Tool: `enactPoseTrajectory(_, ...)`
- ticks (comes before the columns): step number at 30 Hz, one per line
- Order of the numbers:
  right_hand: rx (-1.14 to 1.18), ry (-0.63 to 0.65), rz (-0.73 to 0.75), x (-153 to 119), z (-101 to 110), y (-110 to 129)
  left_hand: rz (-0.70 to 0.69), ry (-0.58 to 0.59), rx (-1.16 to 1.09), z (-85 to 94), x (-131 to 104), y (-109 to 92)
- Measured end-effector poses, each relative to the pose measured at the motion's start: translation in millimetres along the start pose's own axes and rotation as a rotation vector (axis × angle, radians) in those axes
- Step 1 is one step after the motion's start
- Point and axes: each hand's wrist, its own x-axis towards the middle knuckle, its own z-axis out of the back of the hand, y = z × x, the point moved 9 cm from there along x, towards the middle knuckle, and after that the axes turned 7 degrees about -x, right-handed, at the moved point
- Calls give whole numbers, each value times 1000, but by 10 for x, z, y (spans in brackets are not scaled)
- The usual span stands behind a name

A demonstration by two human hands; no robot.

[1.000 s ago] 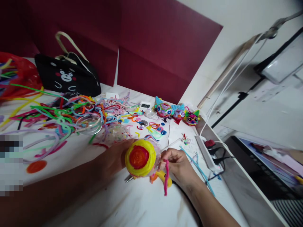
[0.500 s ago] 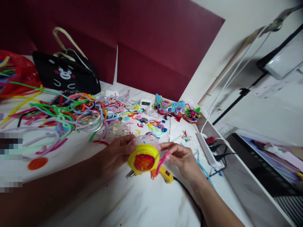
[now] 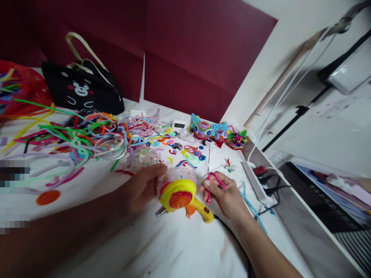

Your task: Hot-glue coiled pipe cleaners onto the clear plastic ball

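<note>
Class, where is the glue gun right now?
In the head view, the glue gun lies on the table below centre, partly hidden by the ball in the left hand.

- One yellow-and-red-ended ball
- One bright pink pipe cleaner
- One yellow glue gun
- Three decorated animal heads, far side
- One clear round dish
- One small digital display
- One flat orange disc, left
- One black bag, far left
- One white power strip, right
- Tangled pipe cleaners, left: too jumbled to count

Bare left hand, bare right hand, uncovered forearms
</note>
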Motion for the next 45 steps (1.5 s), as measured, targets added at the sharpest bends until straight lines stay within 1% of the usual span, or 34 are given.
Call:
enactPoseTrajectory(3, 10, 16, -24, -4, -19, -113, 11, -37, 68, 41, -7, 29)
enactPoseTrajectory(6, 14, 32, -22, -15, -39, -175, -37, -56, 95, 43, -11, -16)
enactPoseTrajectory(9, 15, 28, 11, -32, -55, -148, -83, -70, 94, 33, -8, -86)
enactPoseTrajectory(13, 6, 7, 71, -51, -73, -66, -95, -84, 86, 7, -6, -141)
enactPoseTrajectory(16, -4, 26, 82, -59, -108, -49, -80, -116, 39, 7, -14, -131)
enactPoseTrajectory(19, -2, 24, 88, -60, -120, -28, -36, -156, 1, 27, -39, -78)
enactPoseTrajectory(21, 0, 7, 95, -60, -118, 3, 12, -127, 1, -4, -61, -28)
enactPoseTrajectory(24, -12, -27, 98, -54, -97, 48, 46, -14, 37, -109, -94, 0)
enactPoseTrajectory(25, -24, -37, 94, -48, -81, 55, 34, 8, 52, -129, -100, -18)
enactPoseTrajectory(27, -62, -56, 83, -22, -18, 58, -16, 3, 70, -125, -90, -88)
enactPoseTrajectory(30, -154, -106, 72, 46, 168, 56, -100, -66, 47, -56, -31, -223)
enactPoseTrajectory(33, -280, -166, 65, 121, 395, 54, -224, -140, 7, 21, 17, -385)
enactPoseTrajectory(34, -328, -182, 65, 140, 457, 52, -253, -153, 1, 35, 23, -420)
enactPoseTrajectory(36, -427, -204, 73, 167, 544, 49, -267, -163, -3, 42, 31, -443)
enactPoseTrajectory(40, -593, -213, 101, 186, 576, 5, -277, -201, -16, 56, 19, -455)
enactPoseTrajectory(45, -736, -179, 102, 202, 482, -90, -342, -270, -56, 87, -7, -563)
